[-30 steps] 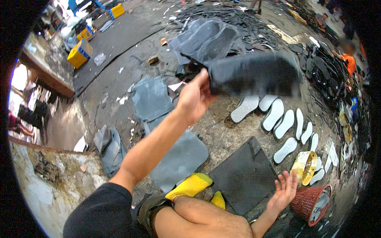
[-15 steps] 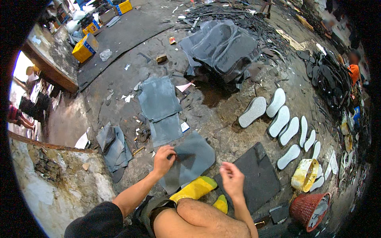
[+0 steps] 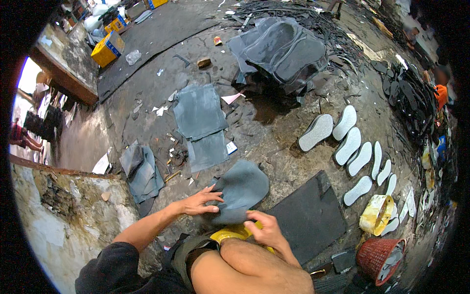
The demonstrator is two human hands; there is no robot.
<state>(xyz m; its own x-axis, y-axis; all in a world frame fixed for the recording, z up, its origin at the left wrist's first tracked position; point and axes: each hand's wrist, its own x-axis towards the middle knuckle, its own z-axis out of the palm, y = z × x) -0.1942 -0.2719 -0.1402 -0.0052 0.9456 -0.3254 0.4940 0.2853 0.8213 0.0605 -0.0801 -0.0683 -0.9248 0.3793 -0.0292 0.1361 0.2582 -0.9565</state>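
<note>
With the grey sheet [image 3: 240, 188] on the floor before the knees, left hand [image 3: 199, 203] pressing it flat, right hand [image 3: 264, 230] seemingly pinching its near edge; lift both corners evenly to avoid creasing.
</note>
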